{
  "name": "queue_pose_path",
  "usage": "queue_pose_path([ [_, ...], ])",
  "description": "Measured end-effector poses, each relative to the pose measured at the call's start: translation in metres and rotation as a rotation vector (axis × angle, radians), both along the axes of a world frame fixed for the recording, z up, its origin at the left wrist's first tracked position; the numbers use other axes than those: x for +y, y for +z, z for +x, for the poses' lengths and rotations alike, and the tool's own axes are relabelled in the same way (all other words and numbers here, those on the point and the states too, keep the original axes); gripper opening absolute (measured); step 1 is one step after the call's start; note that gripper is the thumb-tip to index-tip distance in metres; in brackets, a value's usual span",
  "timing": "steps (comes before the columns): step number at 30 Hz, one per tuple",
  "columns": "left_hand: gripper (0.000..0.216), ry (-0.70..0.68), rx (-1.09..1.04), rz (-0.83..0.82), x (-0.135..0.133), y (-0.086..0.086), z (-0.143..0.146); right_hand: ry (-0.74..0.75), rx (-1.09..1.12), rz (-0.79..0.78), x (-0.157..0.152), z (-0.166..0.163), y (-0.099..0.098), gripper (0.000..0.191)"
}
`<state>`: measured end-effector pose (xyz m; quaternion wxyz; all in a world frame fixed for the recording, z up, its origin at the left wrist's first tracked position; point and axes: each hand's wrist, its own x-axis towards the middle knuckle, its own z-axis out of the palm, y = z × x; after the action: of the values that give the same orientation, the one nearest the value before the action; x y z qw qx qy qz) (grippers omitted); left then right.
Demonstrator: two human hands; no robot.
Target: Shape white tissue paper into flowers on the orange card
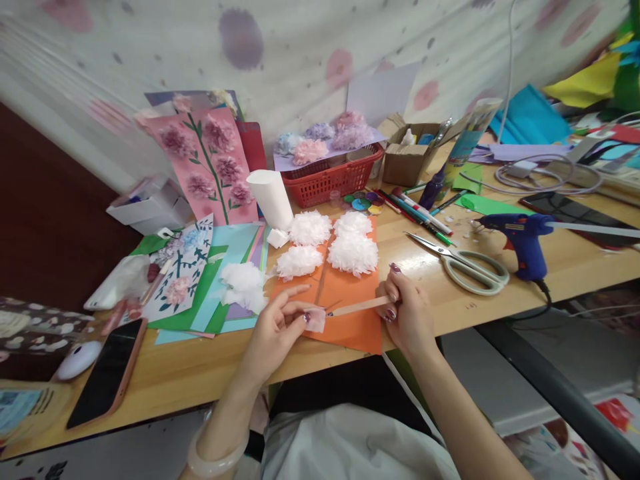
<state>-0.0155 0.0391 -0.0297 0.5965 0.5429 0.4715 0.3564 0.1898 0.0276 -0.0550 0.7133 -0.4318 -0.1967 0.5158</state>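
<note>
My left hand (280, 327) pinches a small square of thin white paper (315, 320) between thumb and fingers. In my right hand (404, 308), closed round its far end, is a slim pale stick (363, 305) whose tip points left and meets or nearly meets the square. Both hands are over an orange sheet (350, 333). Several fluffy white paper flowers (354, 253) lie on its upper half, with a thin brown line running between them. Loose white tissue pieces (243, 283) rest left of the sheet.
Grey-handled scissors (463, 260) and a blue glue gun (523, 240) lie to the right. Behind are a white roll (271, 200), a red basket (333, 177), a cardboard box (407, 157) and several pens (420, 213). A phone (107, 373) lies at the left front.
</note>
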Motion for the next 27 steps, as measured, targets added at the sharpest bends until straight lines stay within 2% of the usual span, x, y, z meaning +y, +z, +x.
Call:
queue_pose_path([
  [11, 0.038, -0.015, 0.018, 0.019, -0.001, -0.008, 0.003, 0.019, -0.001, 0.014, -0.001, 0.0, -0.002, 0.052],
  [19, 0.043, 0.096, -0.016, 0.067, -0.004, 0.002, 0.001, -0.064, 0.021, 0.017, -0.001, 0.001, 0.001, 0.051],
  [27, 0.044, 0.076, -0.018, 0.047, -0.005, -0.001, 0.004, 0.021, -0.06, 0.018, -0.001, -0.001, 0.0, 0.055],
])
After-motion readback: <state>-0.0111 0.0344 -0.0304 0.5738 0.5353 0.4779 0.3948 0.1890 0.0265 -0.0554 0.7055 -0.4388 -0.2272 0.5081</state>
